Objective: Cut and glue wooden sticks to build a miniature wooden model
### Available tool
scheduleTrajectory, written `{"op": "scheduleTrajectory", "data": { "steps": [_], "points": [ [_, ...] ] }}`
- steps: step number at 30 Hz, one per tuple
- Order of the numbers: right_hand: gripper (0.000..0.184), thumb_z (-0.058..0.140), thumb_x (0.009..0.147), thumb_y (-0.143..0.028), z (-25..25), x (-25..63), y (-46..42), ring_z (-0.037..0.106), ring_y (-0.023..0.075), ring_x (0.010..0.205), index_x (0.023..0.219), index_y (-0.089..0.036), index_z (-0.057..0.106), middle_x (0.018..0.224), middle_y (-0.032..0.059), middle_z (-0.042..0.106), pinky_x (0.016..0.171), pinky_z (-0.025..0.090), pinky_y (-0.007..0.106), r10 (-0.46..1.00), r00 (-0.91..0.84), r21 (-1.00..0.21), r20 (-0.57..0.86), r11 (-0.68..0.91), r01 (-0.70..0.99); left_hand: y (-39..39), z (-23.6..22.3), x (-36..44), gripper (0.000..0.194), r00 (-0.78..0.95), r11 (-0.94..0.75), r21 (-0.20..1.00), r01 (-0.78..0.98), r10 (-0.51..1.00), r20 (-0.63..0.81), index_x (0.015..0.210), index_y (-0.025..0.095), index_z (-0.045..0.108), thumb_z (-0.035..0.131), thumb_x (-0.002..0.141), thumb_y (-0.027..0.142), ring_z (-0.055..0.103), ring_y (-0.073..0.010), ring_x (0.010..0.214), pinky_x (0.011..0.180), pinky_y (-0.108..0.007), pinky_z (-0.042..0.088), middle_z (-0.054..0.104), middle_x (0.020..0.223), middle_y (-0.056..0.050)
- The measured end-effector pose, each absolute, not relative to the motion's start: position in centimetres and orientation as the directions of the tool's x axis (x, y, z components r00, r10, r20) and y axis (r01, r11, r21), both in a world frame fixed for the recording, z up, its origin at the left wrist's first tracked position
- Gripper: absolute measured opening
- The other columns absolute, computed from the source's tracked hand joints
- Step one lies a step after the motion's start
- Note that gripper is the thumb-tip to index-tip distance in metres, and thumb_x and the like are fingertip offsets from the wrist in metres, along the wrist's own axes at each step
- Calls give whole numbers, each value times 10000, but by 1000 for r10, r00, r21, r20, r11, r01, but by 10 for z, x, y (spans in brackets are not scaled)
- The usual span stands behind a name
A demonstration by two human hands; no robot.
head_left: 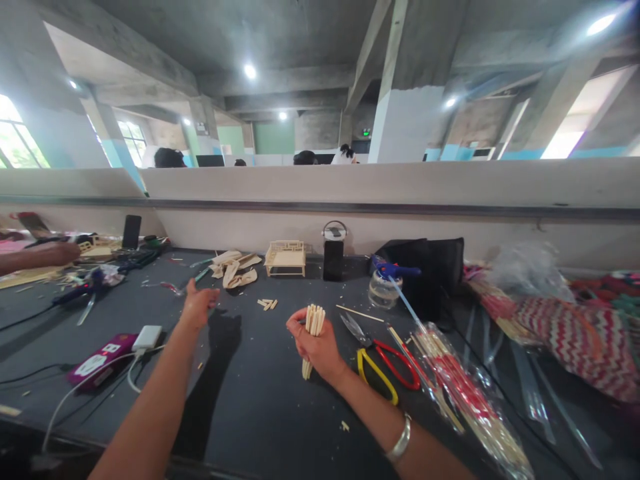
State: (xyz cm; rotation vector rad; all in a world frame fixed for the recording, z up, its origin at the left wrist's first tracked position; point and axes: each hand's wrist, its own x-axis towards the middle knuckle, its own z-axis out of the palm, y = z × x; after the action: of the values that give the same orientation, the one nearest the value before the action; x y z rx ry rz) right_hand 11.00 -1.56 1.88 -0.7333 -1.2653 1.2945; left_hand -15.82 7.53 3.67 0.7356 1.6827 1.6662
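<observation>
In the head view, the right hand [323, 349] clasps a stick bundle [315, 320], long axis near upright, at three o'clock from the empty, spread left hand [197, 307]; loose short sticks [273, 305] lie at the right's ten o'clock, nearer it.

"Far side of the table [260, 413]?"

"Miniature bench [285, 259], before the partition [240, 230]. Phone [333, 261] just right of it."

"Middle?"

"Stick bundle [316, 319] in the right hand [321, 348]. Short stick pieces [268, 304] nearer than the bench, between right hand and left hand [197, 307]."

"Right side?"

"Scissors [364, 338] just right of the right hand, single stick [360, 313] behind the blades. Glue gun [395, 269] on jar [383, 297], farther back. Bagged sticks [465, 380] right of the scissors."

"Left?"

"Power strip [103, 360] left of the left hand and nearer; charger [147, 338] at its right end."
</observation>
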Motion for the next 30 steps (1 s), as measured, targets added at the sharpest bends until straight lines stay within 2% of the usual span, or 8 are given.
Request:
{"op": "scheduleTrajectory", "data": {
  "steps": [6,12,17,20,22,25,27,30],
  "points": [
    [267,634,751,-431,20,109,-17,322,42,325,720,-182,544,409,-113,368,317,265,156,951,-181,-941,252,198,-273,61,6,-114,625,-442,-4,996,-86,896,-34,1166,98,527,651,555,149,423,-61,416,439,-201,337,546,580,56],
    [277,620,775,-443,17,110,-16,312,40,324,737,-176,558,402,-107,379,327,268,159,941,-193,-941,277,225,-253,52,-2,-66,605,-231,-12,999,-52,973,0,1155,110,548,613,555,143,405,-57,390,414,-208,298,646,683,4],
    [275,605,774,-445,20,110,-17,313,44,315,727,-178,561,393,-102,388,324,262,166,940,-187,-940,284,235,-245,29,1,-21,373,80,64,997,-44,995,-60,899,113,667,716,544,213,547,-129,517,488,-228,383,638,619,-19],
    [255,606,771,-425,19,110,-16,321,49,319,735,-174,580,391,-95,402,332,267,173,939,-156,-938,305,269,-217,12,-2,-1,377,348,157,967,-202,934,-79,995,178,652,691,641,300,603,-157,659,599,-253,445,673,774,-34],
    [243,606,768,-415,17,109,-14,321,51,325,737,-175,587,393,-94,400,340,273,177,941,-139,-939,310,281,-197,3,-7,6,370,426,217,927,-307,902,-70,1036,235,630,666,684,340,607,-156,717,656,-259,455,673,833,-18],
    [229,595,768,-406,15,110,-13,323,56,336,727,-182,587,387,-94,391,354,280,179,940,-133,-940,315,290,-181,-3,-18,5,366,523,252,929,-272,849,-77,946,211,649,727,590,239,596,-155,743,708,-262,445,659,791,-12],
    [233,593,763,-413,15,110,-13,339,64,349,724,-184,595,386,-87,396,359,286,181,942,-128,-944,309,288,-162,-4,-24,3,340,586,239,954,-181,805,-90,826,168,657,743,499,141,575,-149,697,675,-258,436,636,716,-7],
    [254,609,738,-435,15,111,-14,362,76,368,728,-181,621,390,-76,404,357,290,185,951,-100,-952,292,279,-121,-7,-27,3,263,609,214,971,-106,786,-107,701,135,643,743,462,94,525,-128,619,610,-249,416,609,642,3]
  ]
}}
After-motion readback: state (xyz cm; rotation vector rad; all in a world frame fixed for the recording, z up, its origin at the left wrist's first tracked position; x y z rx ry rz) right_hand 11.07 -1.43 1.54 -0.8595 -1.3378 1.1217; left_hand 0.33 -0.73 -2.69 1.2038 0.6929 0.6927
